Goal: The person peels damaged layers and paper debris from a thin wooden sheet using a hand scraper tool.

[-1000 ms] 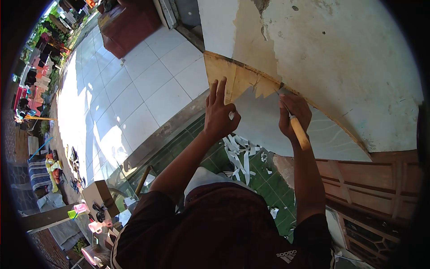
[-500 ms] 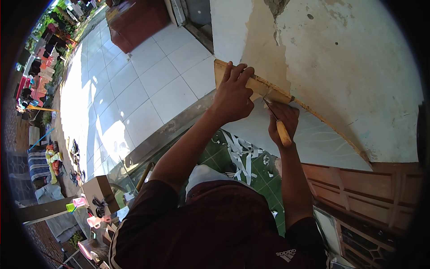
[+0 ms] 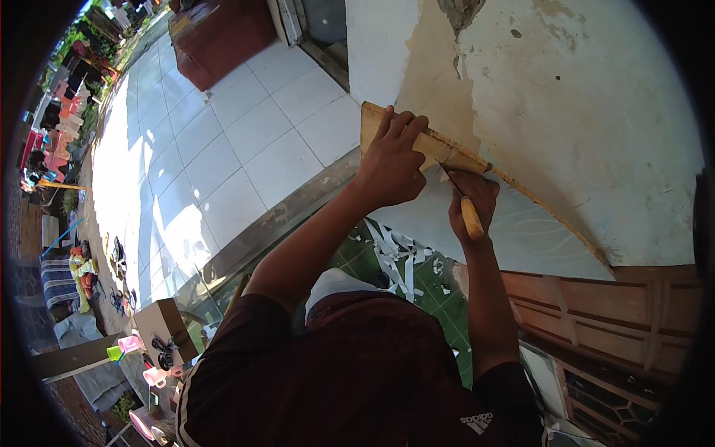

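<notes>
Against the wall is a yellowish flat board (image 3: pixel 371 125) with a rough dark edge. My left hand (image 3: pixel 393 160) grips its upper edge, fingertips bent over the top. My right hand (image 3: pixel 477 200) is lower and to the right, closed around a tool with a light wooden handle (image 3: pixel 471 218) and a thin dark blade that reaches up to the board's face. The fingers of my right hand also lie against the board's lower side. A long thin edge (image 3: pixel 551 208) runs from the board down to the right along a white panel (image 3: pixel 529 238).
White strips (image 3: pixel 395 257) litter the green tiled floor (image 3: pixel 439 298). A red-brown box-like piece (image 3: pixel 216 45) stands on white tiles at the upper left. An open cardboard box (image 3: pixel 162 328) is at the lower left, and wooden panelling (image 3: pixel 603 305) at the lower right.
The view has shifted slightly, so the surroundings sit a little further left. Both hands keep their grips, with hardly any movement against the board.
</notes>
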Demonstrator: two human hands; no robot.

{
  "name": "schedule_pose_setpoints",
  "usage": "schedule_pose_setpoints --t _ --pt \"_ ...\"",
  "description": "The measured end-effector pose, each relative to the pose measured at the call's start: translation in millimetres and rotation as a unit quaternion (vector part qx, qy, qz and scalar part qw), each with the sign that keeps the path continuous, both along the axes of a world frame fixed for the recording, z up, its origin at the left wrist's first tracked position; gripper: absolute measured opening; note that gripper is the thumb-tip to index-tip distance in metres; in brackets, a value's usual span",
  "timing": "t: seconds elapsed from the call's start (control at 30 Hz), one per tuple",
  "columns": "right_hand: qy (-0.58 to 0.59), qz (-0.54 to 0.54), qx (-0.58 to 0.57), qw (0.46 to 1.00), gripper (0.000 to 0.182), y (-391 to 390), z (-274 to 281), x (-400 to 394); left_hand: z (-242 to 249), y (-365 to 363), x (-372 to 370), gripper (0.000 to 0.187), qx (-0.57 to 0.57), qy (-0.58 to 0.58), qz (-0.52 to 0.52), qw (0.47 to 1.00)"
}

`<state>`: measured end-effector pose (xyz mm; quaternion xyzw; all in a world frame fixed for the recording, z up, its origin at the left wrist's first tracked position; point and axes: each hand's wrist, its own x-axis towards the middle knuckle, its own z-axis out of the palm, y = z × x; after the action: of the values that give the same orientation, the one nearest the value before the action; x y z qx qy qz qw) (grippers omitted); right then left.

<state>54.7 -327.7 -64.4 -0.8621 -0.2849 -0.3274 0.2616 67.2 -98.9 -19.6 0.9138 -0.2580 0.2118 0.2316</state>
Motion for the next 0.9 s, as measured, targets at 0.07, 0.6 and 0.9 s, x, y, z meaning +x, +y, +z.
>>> schedule_pose_setpoints --t 0.07,0.6,0.9 --pt "0.012 -0.004 0.006 1.000 0.023 -2.1 0.3 -0.6 0.5 -0.7 0.8 0.018 0.005 -0.001 -0.005 1.000" --pt "0.043 -0.027 0.026 0.998 0.030 3.3 2.5 -2.7 -3.6 5.5 6.8 0.020 0.008 0.006 -0.027 1.000" --pt "0.042 -0.029 0.020 0.998 0.025 10.3 10.9 -3.2 4.4 3.4 5.7 0.017 0.010 0.007 -0.028 1.000"
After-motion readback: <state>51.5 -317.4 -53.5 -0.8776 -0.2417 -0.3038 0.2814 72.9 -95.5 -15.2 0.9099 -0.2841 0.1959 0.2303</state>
